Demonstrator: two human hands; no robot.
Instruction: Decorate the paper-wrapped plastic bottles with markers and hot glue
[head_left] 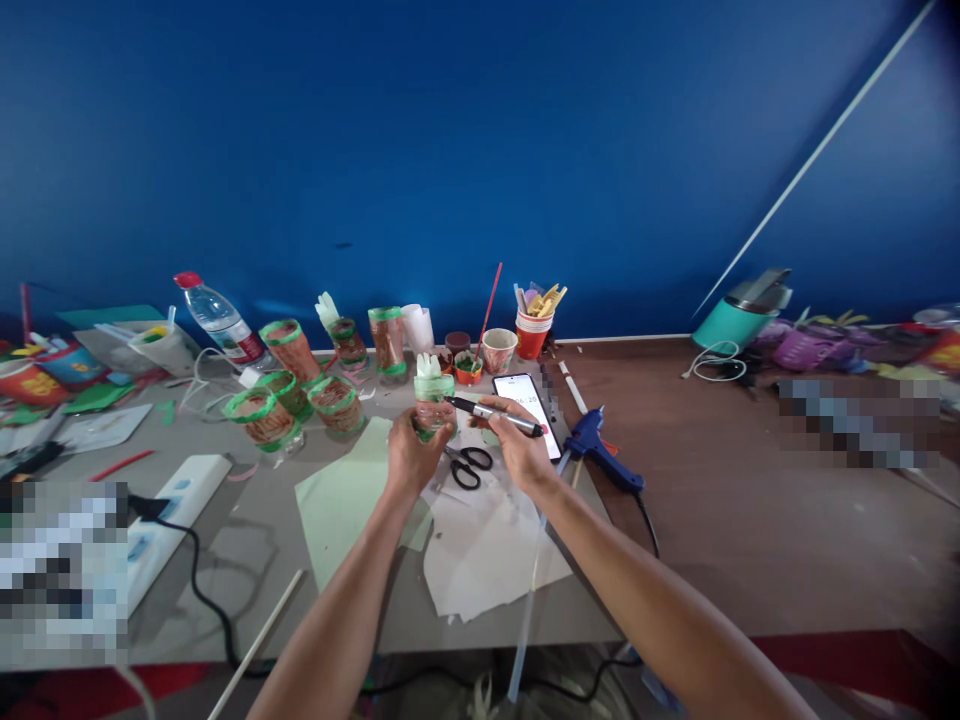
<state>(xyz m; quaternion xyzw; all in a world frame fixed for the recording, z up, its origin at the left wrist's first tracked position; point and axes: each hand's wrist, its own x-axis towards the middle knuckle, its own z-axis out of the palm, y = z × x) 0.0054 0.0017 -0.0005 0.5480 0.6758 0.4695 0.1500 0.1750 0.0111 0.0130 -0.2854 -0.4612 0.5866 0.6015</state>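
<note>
My left hand [412, 458] is wrapped round a small clear cup [433, 388] with a green rim and a pale green paper cutout standing at its top. In my right hand [519, 446] is a silver-and-black marker pen [491, 413], its dark tip pointing left at the cup's side. Whether the tip touches the cup I cannot tell. Below and between my hands lie black-handled scissors [466, 482], on white paper [487, 555]. A pale green sheet [337, 490] lies under my left wrist. Beyond my right hand rests a lit phone [536, 400].
Several brown cups with green rims [337, 405] stand left of my hands. A blue glue gun [600, 450] with a black cord lies to the right. Behind are a red paper cup [531, 340] and a water bottle [225, 320]. A white power strip [180, 510] lies left.
</note>
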